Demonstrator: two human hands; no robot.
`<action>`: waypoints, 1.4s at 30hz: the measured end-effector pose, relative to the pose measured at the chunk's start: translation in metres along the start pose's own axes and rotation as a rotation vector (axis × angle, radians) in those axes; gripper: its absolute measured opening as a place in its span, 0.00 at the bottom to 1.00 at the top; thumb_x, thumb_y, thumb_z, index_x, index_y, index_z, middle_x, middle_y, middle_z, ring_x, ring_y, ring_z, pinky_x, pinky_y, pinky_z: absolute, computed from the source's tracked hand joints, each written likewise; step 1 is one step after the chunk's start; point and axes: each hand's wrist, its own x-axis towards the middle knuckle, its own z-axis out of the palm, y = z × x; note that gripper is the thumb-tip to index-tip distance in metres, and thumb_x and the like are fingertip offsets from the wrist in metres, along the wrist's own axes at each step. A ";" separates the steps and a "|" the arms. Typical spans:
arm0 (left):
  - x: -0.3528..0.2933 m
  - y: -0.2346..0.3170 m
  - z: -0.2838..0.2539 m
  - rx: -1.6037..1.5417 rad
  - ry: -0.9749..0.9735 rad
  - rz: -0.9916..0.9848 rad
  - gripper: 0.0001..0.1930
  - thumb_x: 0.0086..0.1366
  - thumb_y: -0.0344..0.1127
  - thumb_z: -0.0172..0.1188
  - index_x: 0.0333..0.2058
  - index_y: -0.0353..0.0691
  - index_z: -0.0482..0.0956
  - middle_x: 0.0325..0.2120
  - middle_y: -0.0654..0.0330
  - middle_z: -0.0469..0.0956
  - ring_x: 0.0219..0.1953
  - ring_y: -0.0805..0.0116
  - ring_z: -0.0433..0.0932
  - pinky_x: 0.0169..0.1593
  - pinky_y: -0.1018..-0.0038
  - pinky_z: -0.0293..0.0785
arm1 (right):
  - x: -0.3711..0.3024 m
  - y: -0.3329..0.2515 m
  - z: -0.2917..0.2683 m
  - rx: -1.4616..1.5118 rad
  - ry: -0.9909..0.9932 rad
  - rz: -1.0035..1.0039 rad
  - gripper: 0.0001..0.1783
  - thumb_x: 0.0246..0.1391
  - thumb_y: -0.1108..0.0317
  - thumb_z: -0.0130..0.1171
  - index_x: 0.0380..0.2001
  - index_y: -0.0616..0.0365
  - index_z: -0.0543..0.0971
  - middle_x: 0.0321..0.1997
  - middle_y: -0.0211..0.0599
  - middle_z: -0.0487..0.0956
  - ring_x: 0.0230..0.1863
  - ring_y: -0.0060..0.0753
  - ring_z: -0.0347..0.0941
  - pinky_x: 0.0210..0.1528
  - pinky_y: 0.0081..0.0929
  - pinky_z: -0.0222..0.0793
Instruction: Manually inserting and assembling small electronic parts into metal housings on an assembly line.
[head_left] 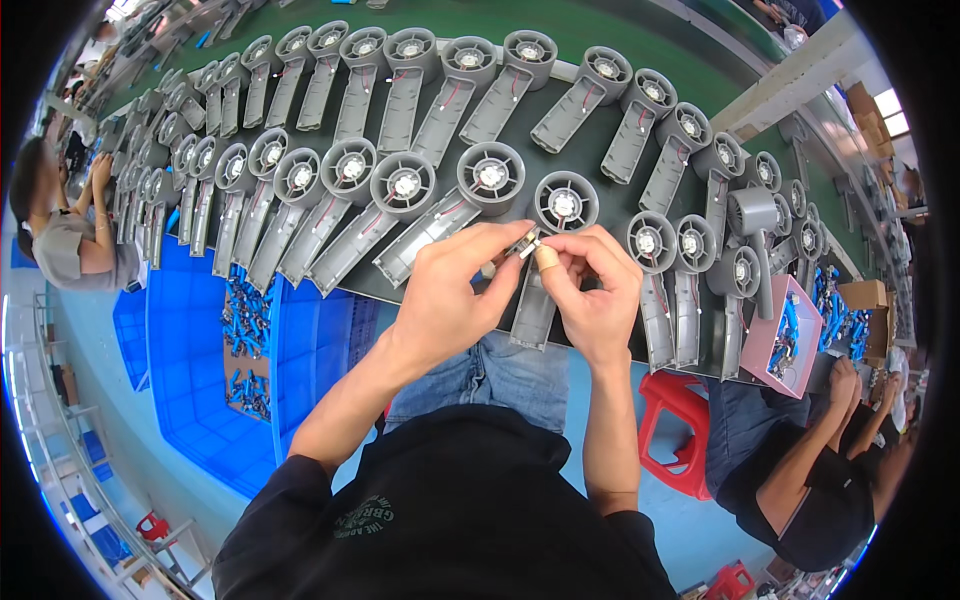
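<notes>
My left hand (452, 295) and my right hand (592, 290) meet over the near edge of a dark work belt (590, 160). Together their fingertips pinch a small white and grey connector piece (528, 243). Right beneath them lies a grey housing shell (534, 300) with a round fan (564, 203) at its far end. More such grey fan housings (405, 185) lie in rows to the left and beyond.
Blue bins (200, 330) with small blue parts (245, 320) stand at my lower left. A pink tray (785, 335) of blue parts sits at the right beside a red stool (680, 420). One person works at the far left (70, 235), another at the lower right (810, 470).
</notes>
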 end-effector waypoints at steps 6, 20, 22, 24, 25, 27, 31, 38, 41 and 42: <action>0.000 0.001 0.004 0.008 0.018 -0.011 0.20 0.56 0.18 0.59 0.49 0.34 0.80 0.31 0.55 0.80 0.28 0.70 0.79 0.33 0.76 0.74 | 0.000 0.001 0.000 0.008 0.029 0.004 0.05 0.47 0.81 0.65 0.31 0.65 0.82 0.26 0.28 0.74 0.24 0.13 0.65 0.24 0.13 0.59; 0.003 -0.006 0.000 0.212 -0.057 0.212 0.20 0.56 0.20 0.60 0.50 0.29 0.76 0.31 0.53 0.74 0.32 0.54 0.75 0.37 0.64 0.73 | 0.001 -0.004 0.000 -0.170 0.031 -0.089 0.05 0.49 0.80 0.66 0.31 0.65 0.82 0.24 0.27 0.74 0.22 0.12 0.66 0.23 0.13 0.60; 0.003 -0.004 -0.003 0.210 -0.077 0.190 0.20 0.56 0.20 0.59 0.50 0.29 0.76 0.31 0.53 0.73 0.33 0.53 0.75 0.37 0.64 0.73 | 0.003 -0.004 0.000 -0.169 0.025 -0.102 0.05 0.48 0.80 0.66 0.30 0.65 0.82 0.23 0.28 0.74 0.22 0.13 0.67 0.23 0.13 0.61; 0.003 -0.003 -0.005 0.209 -0.096 0.168 0.20 0.56 0.20 0.59 0.49 0.29 0.76 0.31 0.52 0.73 0.33 0.53 0.75 0.37 0.63 0.73 | 0.004 -0.004 0.000 -0.168 0.018 -0.117 0.06 0.46 0.81 0.67 0.30 0.65 0.82 0.23 0.28 0.74 0.22 0.13 0.67 0.22 0.14 0.61; 0.002 -0.003 -0.005 0.219 -0.097 0.185 0.19 0.56 0.20 0.59 0.49 0.28 0.76 0.31 0.52 0.73 0.33 0.53 0.75 0.37 0.63 0.73 | 0.004 -0.003 0.000 -0.147 0.010 -0.096 0.06 0.46 0.81 0.67 0.30 0.65 0.82 0.24 0.28 0.75 0.22 0.14 0.68 0.22 0.14 0.61; 0.003 -0.003 -0.005 0.231 -0.098 0.202 0.19 0.57 0.20 0.58 0.49 0.28 0.75 0.31 0.51 0.73 0.33 0.52 0.75 0.38 0.63 0.72 | 0.003 -0.001 0.000 -0.124 0.003 -0.076 0.06 0.46 0.81 0.67 0.30 0.65 0.82 0.24 0.28 0.75 0.22 0.14 0.68 0.21 0.13 0.61; 0.004 -0.004 -0.006 0.197 -0.120 0.197 0.19 0.57 0.19 0.57 0.49 0.26 0.75 0.32 0.50 0.73 0.34 0.51 0.75 0.38 0.62 0.72 | 0.005 0.002 0.003 -0.138 0.050 -0.144 0.07 0.45 0.82 0.68 0.30 0.65 0.81 0.26 0.30 0.76 0.22 0.14 0.70 0.22 0.12 0.63; 0.006 0.001 -0.013 0.204 -0.195 0.199 0.17 0.56 0.18 0.55 0.47 0.24 0.74 0.33 0.48 0.73 0.36 0.48 0.75 0.39 0.61 0.72 | 0.004 0.013 0.003 -0.191 0.023 -0.288 0.07 0.45 0.82 0.68 0.30 0.65 0.81 0.27 0.31 0.77 0.22 0.16 0.71 0.21 0.14 0.65; 0.004 -0.003 -0.012 0.148 -0.190 0.209 0.16 0.56 0.18 0.55 0.46 0.23 0.74 0.33 0.47 0.73 0.36 0.48 0.75 0.39 0.61 0.72 | 0.004 0.014 0.001 -0.232 -0.002 -0.339 0.07 0.45 0.82 0.68 0.30 0.65 0.81 0.29 0.32 0.78 0.22 0.18 0.72 0.21 0.15 0.66; 0.005 -0.004 -0.013 0.147 -0.190 0.208 0.16 0.56 0.18 0.55 0.46 0.23 0.74 0.33 0.47 0.73 0.36 0.48 0.75 0.39 0.61 0.72 | 0.003 0.014 0.001 -0.232 -0.003 -0.338 0.07 0.45 0.82 0.68 0.30 0.65 0.81 0.29 0.32 0.78 0.22 0.18 0.72 0.21 0.15 0.66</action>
